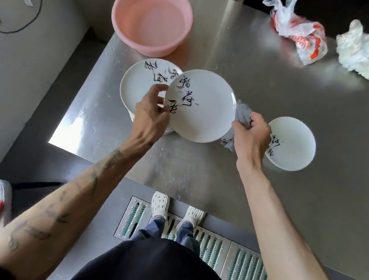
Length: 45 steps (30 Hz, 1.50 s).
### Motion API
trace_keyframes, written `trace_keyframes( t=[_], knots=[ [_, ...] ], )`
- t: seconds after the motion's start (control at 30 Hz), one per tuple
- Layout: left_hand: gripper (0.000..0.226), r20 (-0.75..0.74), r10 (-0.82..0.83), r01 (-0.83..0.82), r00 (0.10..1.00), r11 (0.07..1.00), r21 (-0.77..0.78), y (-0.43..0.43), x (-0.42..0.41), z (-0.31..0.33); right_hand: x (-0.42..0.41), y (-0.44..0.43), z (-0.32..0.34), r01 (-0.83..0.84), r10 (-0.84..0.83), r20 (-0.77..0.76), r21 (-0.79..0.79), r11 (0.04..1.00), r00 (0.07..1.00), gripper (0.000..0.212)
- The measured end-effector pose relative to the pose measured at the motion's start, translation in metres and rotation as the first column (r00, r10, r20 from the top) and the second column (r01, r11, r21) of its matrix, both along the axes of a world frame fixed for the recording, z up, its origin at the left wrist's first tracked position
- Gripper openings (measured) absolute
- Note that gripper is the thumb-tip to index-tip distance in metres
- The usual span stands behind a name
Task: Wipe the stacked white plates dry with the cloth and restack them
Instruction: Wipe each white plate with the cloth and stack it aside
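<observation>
1 white plate (203,109) is held tilted btwn both hands: left hand (150,113) pinches its left rim, right hand (250,135) is closed on grey cloth (242,115) at right rim. Plate stack (137,82) sits behind left hand; wiped plates (294,144) lie just beyond right hand.

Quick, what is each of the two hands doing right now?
Left hand: closed on the left rim of the raised plate.
Right hand: closed on the grey cloth, at the plate's right edge.
</observation>
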<state>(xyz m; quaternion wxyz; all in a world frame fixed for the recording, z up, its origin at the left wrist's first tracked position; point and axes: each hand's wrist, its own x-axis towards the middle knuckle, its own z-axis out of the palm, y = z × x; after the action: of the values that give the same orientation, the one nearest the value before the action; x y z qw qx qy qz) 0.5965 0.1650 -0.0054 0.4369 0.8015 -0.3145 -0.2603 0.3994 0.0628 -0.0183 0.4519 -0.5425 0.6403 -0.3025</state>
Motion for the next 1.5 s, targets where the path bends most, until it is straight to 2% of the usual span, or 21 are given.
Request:
trace_keyframes(
  t=[0.17, 0.33, 0.5, 0.57, 0.7, 0.8, 0.9, 1.03, 1.23, 1.3, 1.4, 1.5],
  knots=[
    [0.056, -0.015, -0.169, 0.169, 0.986, 0.984, 0.052, 0.001, -0.064, -0.044, -0.066, 0.012, -0.032, 0.104, -0.099, -0.049, 0.089, 0.991, 0.994, 0.015],
    [0.056, -0.082, -0.199, 0.212, 0.977, 0.955, 0.206, 0.008, -0.090, -0.099, -0.086, 0.021, -0.074, 0.119, -0.102, -0.106, 0.178, 0.977, 0.989, 0.018],
    [0.057, -0.046, -0.221, 0.225, 0.974, 0.945, 0.236, 0.006, -0.093, -0.135, -0.092, 0.026, -0.103, 0.091, -0.040, -0.221, 0.229, 0.969, 0.975, 0.024],
    [0.058, -0.047, -0.218, 0.223, 0.975, 0.944, 0.242, 0.005, -0.090, -0.141, -0.090, 0.026, -0.104, 0.082, -0.034, -0.242, 0.187, 0.979, 0.970, 0.027],
    [0.066, 0.017, -0.315, 0.297, 0.949, 0.910, 0.288, 0.007, -0.087, -0.148, -0.076, 0.021, -0.094, -0.012, 0.005, -0.312, -0.021, 1.000, 0.950, 0.033],
    [0.105, 0.174, -0.479, 0.376, 0.860, 0.827, 0.417, 0.014, -0.086, -0.151, -0.059, 0.025, -0.096, -0.178, 0.132, -0.379, -0.090, 0.980, 0.916, 0.036],
    [0.135, 0.199, -0.554, 0.426, 0.808, 0.784, 0.451, 0.020, -0.086, -0.154, -0.048, 0.035, -0.107, -0.286, 0.241, -0.449, -0.035, 0.957, 0.860, 0.037],
    [0.139, 0.199, -0.541, 0.423, 0.817, 0.797, 0.431, 0.018, -0.085, -0.156, -0.031, 0.031, -0.115, -0.300, 0.263, -0.450, -0.012, 0.954, 0.853, 0.037],
    [0.139, 0.210, -0.556, 0.443, 0.804, 0.796, 0.412, 0.024, -0.081, -0.160, -0.010, 0.033, -0.114, -0.597, 0.528, -0.434, -0.031, 0.801, 0.730, 0.027],
    [0.140, 0.203, -0.578, 0.463, 0.790, 0.780, 0.422, 0.026, -0.079, -0.161, -0.019, 0.024, -0.117, -0.565, 0.475, -0.490, -0.044, 0.824, 0.731, 0.026],
    [0.141, 0.167, -0.581, 0.474, 0.796, 0.771, 0.424, 0.027, -0.078, -0.164, -0.019, 0.016, -0.119, -0.408, 0.322, -0.521, -0.056, 0.911, 0.791, 0.027],
    [0.143, 0.161, -0.571, 0.472, 0.805, 0.780, 0.410, 0.027, -0.075, -0.166, 0.004, 0.032, -0.116, -0.455, 0.389, -0.458, -0.039, 0.889, 0.799, 0.027]
  ],
)
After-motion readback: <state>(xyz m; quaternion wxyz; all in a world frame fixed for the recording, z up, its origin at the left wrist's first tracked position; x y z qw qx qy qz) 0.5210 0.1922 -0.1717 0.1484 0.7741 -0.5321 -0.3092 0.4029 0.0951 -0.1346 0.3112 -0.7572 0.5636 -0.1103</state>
